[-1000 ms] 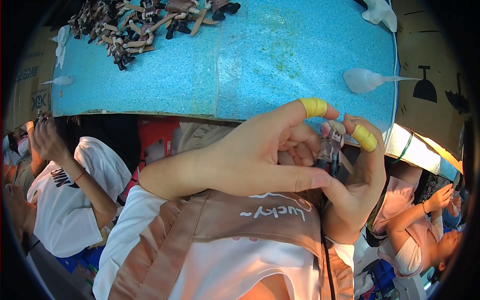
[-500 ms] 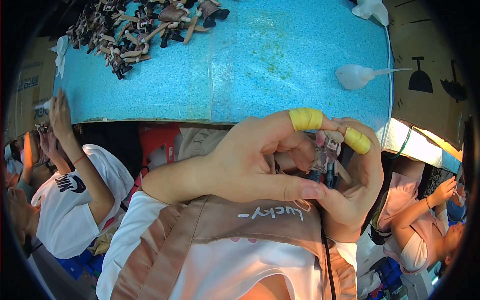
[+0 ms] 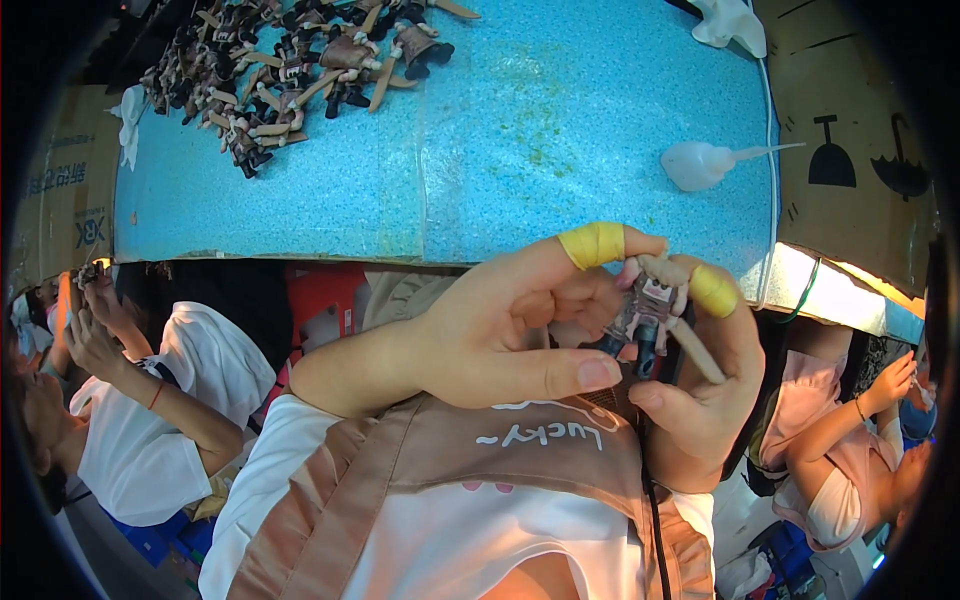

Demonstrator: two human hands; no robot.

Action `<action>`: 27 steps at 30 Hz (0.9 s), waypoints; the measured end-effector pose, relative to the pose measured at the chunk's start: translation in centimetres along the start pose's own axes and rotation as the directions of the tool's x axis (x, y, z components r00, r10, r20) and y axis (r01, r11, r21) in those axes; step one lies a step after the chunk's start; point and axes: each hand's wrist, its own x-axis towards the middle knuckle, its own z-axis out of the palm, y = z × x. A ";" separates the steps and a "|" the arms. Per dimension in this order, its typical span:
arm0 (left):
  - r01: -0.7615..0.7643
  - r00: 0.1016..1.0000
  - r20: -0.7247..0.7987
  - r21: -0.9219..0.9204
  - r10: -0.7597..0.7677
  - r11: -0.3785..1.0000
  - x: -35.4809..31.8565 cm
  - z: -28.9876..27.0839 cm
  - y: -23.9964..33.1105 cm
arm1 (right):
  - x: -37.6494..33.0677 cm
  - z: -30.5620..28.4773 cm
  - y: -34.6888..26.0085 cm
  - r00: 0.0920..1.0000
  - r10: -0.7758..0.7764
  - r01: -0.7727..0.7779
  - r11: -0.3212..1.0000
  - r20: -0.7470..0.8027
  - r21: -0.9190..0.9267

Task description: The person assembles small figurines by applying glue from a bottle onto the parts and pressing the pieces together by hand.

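Observation:
Between my hands is a small toy figurine (image 3: pixel 652 305), with a brownish body, dark legs and a long pale tan piece like a blade or bat. My left hand (image 3: pixel 490 325) curls round it from the left, fingers at its upper end and thumb below, by the dark legs. From the other side my right hand (image 3: pixel 725 360) grips it, index finger at the top and the pale piece against the palm. Yellow tape wraps an index finger on each hand. Some of the fingers' contact with the figurine is hidden.
A blue speckled tabletop (image 3: pixel 580 130) lies beyond my hands, with a heap of similar figurines (image 3: pixel 330 60) at its far left. A white squeeze bottle (image 3: pixel 697 165) with a thin nozzle lies at right. Cardboard (image 3: pixel 850 110) borders the table. One person (image 3: pixel 150 420) sits left, another (image 3: pixel 830 440) right.
My right thumb has drawn back from my left thumb, and more of the figurine's legs and pale piece shows. The person on the left has lowered a raised hand toward the other hand.

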 end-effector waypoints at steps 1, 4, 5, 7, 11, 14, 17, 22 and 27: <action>0.003 1.000 0.004 0.002 -0.003 1.000 0.2 0.3 0.0 | 0.0 -0.5 0.2 0.997 -0.027 0.039 0.987 0.078 -0.155; 0.057 0.992 -0.111 -0.043 -0.061 0.997 0.5 0.8 -0.2 | 0.7 -0.6 1.0 0.951 -0.284 0.302 0.792 0.118 -0.530; 0.045 0.991 -0.126 -0.022 -0.048 0.999 0.4 0.6 -0.5 | 0.9 -0.6 1.0 0.952 -0.284 0.302 0.795 0.118 -0.526; 0.034 0.988 -0.150 0.003 -0.033 0.999 0.2 0.4 -0.5 | 1.2 -0.4 0.8 0.884 -0.407 0.439 0.559 0.229 -0.703; 0.031 0.993 -0.112 -0.154 -0.049 0.988 0.2 0.0 -0.1 | 1.4 0.1 0.7 0.829 -0.467 0.502 0.376 0.308 -0.779; 0.086 0.985 -0.137 -0.164 -0.109 0.983 0.2 0.2 0.5 | 1.2 0.0 1.0 0.794 -0.481 0.542 0.279 0.373 -0.793; 0.090 0.985 -0.138 -0.130 -0.108 0.987 0.0 0.2 0.2 | 1.1 0.1 0.9 0.801 -0.479 0.533 0.296 0.360 -0.793; 0.090 0.988 -0.112 -0.160 -0.109 0.983 -0.3 0.6 0.2 | 0.7 0.2 0.7 0.815 -0.465 0.516 0.307 0.347 -0.800; 0.030 0.991 -0.124 -0.103 -0.043 0.994 -0.4 0.9 -0.3 | 0.6 0.3 0.5 0.807 -0.474 0.522 0.296 0.352 -0.800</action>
